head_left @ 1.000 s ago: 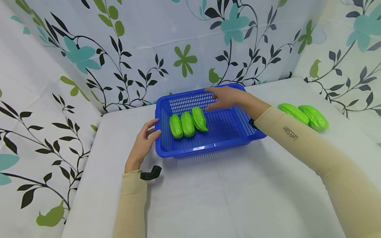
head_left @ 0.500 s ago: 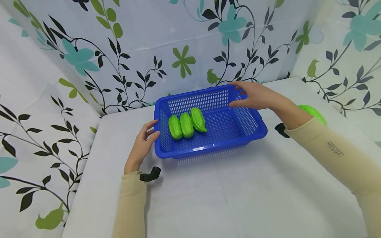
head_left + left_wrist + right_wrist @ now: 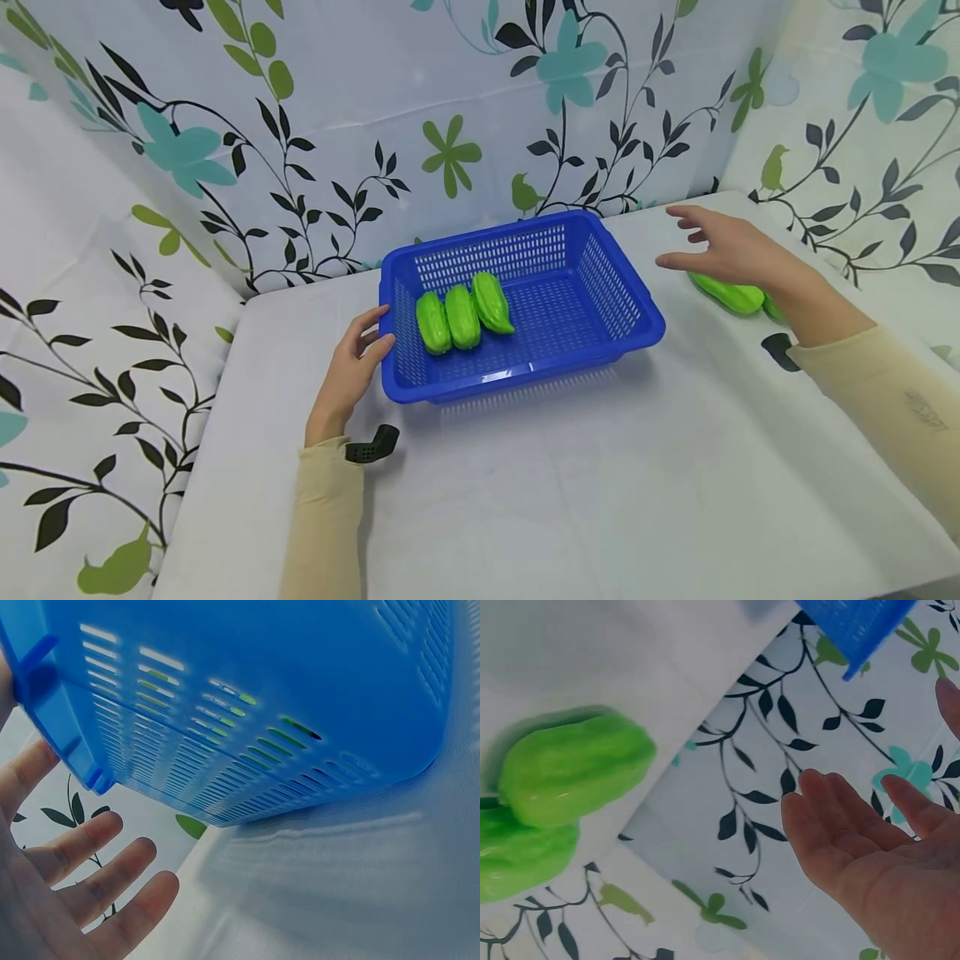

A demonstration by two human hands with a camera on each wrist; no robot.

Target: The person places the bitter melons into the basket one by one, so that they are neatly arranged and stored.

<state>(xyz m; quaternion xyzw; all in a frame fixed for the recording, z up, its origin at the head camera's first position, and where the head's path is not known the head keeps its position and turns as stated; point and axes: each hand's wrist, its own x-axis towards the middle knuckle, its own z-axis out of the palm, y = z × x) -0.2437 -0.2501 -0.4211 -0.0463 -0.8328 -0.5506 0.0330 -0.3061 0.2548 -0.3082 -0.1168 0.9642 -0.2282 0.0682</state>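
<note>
Sleeves: both forearms are covered in beige, with the left sleeve (image 3: 324,512) laid along the near left and the right sleeve (image 3: 870,396) brought in from the right; faint lettering is printed on the latter.
Wrist pieces: a black piece is worn at each wrist, left (image 3: 372,444) and right (image 3: 781,352).
Bench: the white bench (image 3: 540,492) is spread in front of and around everything, and soft shadows are cast on it.
Left hand: the left rim of the basket is lightly touched by thumb and forefinger of the left hand (image 3: 344,375), unclenched; the other three fingers are seen spread in the left wrist view.
Basket: the blue slotted basket (image 3: 525,372) is set slightly askew on the bench.
Vegetables inside: three green vegetables (image 3: 462,317) are laid close together in the left half, the rightmost one tilted, its pointed tip turned toward the near right.
Right hand: the right hand (image 3: 723,250) is held released beyond the basket's right end, fingers and thumb apart.
Vegetables outside: two more vegetables (image 3: 577,771) are laid side by side on the bench, partly hidden by that hand and wrist in the head view.
Cloth: the back and sides are hung with printed cloth (image 3: 330,75), patterned with leaves, flowers and birds.
</note>
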